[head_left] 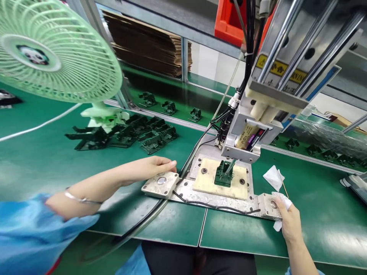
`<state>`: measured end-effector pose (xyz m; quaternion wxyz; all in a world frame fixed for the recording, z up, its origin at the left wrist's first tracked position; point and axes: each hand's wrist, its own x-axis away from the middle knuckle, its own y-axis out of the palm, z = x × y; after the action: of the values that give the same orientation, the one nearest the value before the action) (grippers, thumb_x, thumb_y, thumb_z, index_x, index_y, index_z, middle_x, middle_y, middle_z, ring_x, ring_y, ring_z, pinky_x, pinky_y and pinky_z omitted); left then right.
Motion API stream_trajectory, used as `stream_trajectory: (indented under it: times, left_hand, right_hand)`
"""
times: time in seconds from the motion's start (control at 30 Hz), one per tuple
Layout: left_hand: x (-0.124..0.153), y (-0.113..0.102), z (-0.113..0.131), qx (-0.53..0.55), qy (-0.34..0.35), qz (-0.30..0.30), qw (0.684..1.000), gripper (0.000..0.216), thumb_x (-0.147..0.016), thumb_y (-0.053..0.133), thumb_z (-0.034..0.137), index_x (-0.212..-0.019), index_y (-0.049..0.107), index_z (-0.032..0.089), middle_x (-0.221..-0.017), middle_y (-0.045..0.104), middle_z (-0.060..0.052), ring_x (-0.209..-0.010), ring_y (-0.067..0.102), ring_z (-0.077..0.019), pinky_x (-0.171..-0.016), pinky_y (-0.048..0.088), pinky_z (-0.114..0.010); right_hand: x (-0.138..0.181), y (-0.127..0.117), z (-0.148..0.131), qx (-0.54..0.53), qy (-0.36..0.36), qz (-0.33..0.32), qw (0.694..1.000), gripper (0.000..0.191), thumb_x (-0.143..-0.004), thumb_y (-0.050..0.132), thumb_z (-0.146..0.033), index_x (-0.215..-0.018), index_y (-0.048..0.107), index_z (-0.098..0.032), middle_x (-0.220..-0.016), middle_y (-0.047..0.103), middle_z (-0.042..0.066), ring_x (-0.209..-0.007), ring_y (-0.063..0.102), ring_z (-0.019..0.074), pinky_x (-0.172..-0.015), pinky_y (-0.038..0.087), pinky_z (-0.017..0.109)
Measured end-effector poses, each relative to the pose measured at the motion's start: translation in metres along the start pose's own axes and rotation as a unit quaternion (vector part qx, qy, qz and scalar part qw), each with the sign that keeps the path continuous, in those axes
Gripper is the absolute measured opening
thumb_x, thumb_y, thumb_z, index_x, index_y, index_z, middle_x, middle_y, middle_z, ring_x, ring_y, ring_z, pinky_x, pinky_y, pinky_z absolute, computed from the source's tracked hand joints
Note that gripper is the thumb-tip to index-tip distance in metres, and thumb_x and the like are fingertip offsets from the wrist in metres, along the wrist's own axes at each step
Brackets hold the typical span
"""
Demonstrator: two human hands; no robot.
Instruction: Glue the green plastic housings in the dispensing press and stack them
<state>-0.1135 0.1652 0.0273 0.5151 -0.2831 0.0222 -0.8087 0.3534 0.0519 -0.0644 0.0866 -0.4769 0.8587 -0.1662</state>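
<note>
My left hand [153, 166] lies along the far edge of the left button box [153, 188], fingers stretched out and partly hidden, holding nothing that I can see. Around the right button box [266, 206] my right hand [291, 221] is closed with a white tissue [285, 199] in it, the thumb on or beside the round button. Between the hands, a dark green plastic part [220, 179] sits in the cream fixture plate [203, 187]. Over it stands the press head [241, 151], its thin metal rod reaching down to the part.
A light green fan [65, 53] stands at the left beside several dark plastic parts [156, 135]. More parts [169, 107] line the strip behind. Black cables [155, 210] cross the front edge. A folded white wipe [273, 177] and a thin swab stick [282, 183] lie right of the fixture.
</note>
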Motion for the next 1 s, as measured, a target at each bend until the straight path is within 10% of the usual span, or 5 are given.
stream_trajectory:
  times: [0.27, 1.0]
  left_hand:
    - [-0.052, 0.013, -0.008, 0.142, 0.032, 0.002, 0.989, 0.056, -0.051, 0.085, 0.065, -0.062, 0.062, 0.015, -0.061, 0.059, -0.002, -0.057, 0.055, -0.0138, -0.055, 0.046, -0.022]
    - [-0.053, 0.010, -0.015, 0.194, 0.035, 0.013, 0.980, 0.051, -0.053, 0.090, 0.053, -0.062, 0.060, 0.014, -0.059, 0.058, 0.000, -0.054, 0.056, -0.0113, -0.055, 0.049, -0.021]
  right_hand:
    - [-0.001, -0.002, 0.005, 0.007, -0.022, 0.019, 1.000, 0.061, -0.068, 0.075, -0.067, -0.100, 0.078, -0.015, -0.100, 0.078, 0.012, -0.099, 0.072, 0.0345, -0.082, 0.058, 0.041]
    - [-0.001, -0.004, 0.004, 0.003, -0.014, 0.024, 1.000, 0.064, -0.065, 0.077, -0.067, -0.100, 0.078, -0.014, -0.099, 0.078, 0.012, -0.098, 0.072, 0.0347, -0.082, 0.057, 0.041]
